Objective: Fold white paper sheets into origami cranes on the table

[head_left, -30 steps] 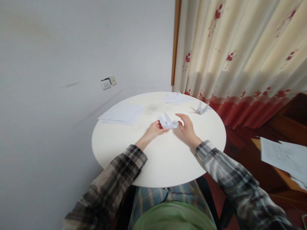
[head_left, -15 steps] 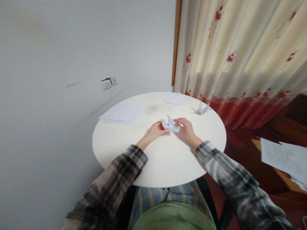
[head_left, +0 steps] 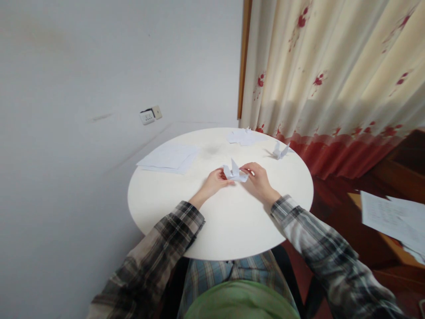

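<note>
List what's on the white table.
Paper sheets at left, more paper near the far edge, a folded paper bird at right. The left hand holds another bird, the right hand against it; the table beneath is hidden.

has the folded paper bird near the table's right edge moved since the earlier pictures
No, judged against the table, the paper bird is in the same place.

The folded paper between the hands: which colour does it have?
White; the folded paper shows best in the head view.
</note>
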The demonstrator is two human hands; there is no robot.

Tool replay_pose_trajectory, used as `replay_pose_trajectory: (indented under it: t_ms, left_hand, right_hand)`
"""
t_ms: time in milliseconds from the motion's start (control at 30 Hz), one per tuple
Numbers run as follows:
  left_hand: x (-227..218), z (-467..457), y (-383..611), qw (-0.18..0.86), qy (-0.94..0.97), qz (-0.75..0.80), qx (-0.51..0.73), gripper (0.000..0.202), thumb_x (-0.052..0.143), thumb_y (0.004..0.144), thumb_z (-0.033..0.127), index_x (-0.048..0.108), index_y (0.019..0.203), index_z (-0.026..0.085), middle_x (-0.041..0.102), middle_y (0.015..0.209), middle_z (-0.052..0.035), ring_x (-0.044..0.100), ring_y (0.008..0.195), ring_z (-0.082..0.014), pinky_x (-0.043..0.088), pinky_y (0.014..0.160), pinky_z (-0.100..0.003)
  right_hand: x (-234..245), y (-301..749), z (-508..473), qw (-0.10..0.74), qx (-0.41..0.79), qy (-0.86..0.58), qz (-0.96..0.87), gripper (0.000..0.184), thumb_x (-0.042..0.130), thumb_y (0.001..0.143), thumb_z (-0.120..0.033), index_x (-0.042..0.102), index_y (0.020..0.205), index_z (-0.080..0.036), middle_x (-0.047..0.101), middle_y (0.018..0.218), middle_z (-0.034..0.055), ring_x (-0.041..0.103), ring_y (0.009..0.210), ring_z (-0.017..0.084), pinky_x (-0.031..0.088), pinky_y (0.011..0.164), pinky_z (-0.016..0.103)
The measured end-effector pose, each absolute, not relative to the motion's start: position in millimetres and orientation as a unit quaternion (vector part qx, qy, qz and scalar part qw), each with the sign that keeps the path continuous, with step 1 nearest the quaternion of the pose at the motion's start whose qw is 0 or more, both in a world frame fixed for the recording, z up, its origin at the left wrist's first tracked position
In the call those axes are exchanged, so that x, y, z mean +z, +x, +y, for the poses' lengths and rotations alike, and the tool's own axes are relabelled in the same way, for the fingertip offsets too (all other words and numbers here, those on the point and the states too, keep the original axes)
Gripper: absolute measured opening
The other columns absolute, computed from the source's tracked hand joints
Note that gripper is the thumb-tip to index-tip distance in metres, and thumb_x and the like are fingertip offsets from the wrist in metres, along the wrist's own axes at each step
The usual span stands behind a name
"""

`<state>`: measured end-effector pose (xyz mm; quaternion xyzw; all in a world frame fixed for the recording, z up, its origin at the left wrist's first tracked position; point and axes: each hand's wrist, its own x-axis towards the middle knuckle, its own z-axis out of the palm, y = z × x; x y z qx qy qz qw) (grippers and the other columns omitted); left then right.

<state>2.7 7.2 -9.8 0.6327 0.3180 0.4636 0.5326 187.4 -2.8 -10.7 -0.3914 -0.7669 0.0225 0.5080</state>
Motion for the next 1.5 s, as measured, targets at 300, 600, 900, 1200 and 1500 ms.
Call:
replay_pose_trajectory:
  t_ms: [300,600,900,1200,1500]
  left_hand:
    - [-11.0,6.5,-3.4,0.454,0.683,0.339,0.461,0.036,0.075,0.053,0.026,0.054,0.078,0.013,0.062,0.075,-0.0017,0.059,0.069,-0.0135,0.049,0.067,-0.028]
    - [-7.6,1.9,-6.7,0.368,0.736,0.376,0.426,0.027,0.070,0.060,0.024,0.057,0.083,0.015,0.062,0.075,0.0011,0.057,0.068,-0.0119,0.045,0.064,-0.023]
    - [-6.5,0.8,-6.3,0.359,0.752,0.368,0.413,0.027,0.068,0.062,0.025,0.058,0.085,0.015,0.061,0.073,0.0004,0.056,0.067,-0.0122,0.043,0.064,-0.023]
    - [-7.2,-1.9,-6.9,0.362,0.758,0.370,0.396,0.028,0.068,0.063,0.030,0.057,0.085,0.016,0.062,0.072,0.0009,0.058,0.067,-0.0131,0.043,0.062,-0.023]
    - [-0.9,-6.5,-5.1,0.343,0.767,0.380,0.386,0.024,0.067,0.063,0.031,0.056,0.078,0.016,0.060,0.068,0.0032,0.055,0.062,-0.0111,0.039,0.057,-0.020]
  right_hand:
    - [-1.4,185.4,-9.7,0.525,0.064,-0.396,-0.750,0.017,0.050,0.083,-0.030,0.061,0.078,-0.019,0.062,0.077,0.0046,0.055,0.072,0.016,0.043,0.068,0.028]
    - [4.0,180.6,-16.5,0.531,0.121,-0.424,-0.724,0.016,0.053,0.079,-0.028,0.059,0.068,-0.017,0.057,0.065,0.0011,0.050,0.061,0.012,0.039,0.061,0.025]
    - [-4.3,182.1,-7.1,0.540,0.275,-0.432,-0.668,0.015,0.054,0.073,-0.030,0.058,0.069,-0.016,0.057,0.065,-0.0006,0.049,0.061,0.011,0.038,0.059,0.024]
    - [-6.6,181.5,-2.7,0.552,0.339,-0.412,-0.641,0.018,0.056,0.069,-0.034,0.055,0.066,-0.016,0.050,0.058,-0.0033,0.044,0.055,0.010,0.034,0.053,0.023]
    - [-9.6,179.1,0.4,0.583,0.343,-0.392,-0.624,0.021,0.059,0.069,-0.037,0.050,0.072,-0.018,0.049,0.062,-0.0041,0.045,0.055,0.009,0.036,0.052,0.022]
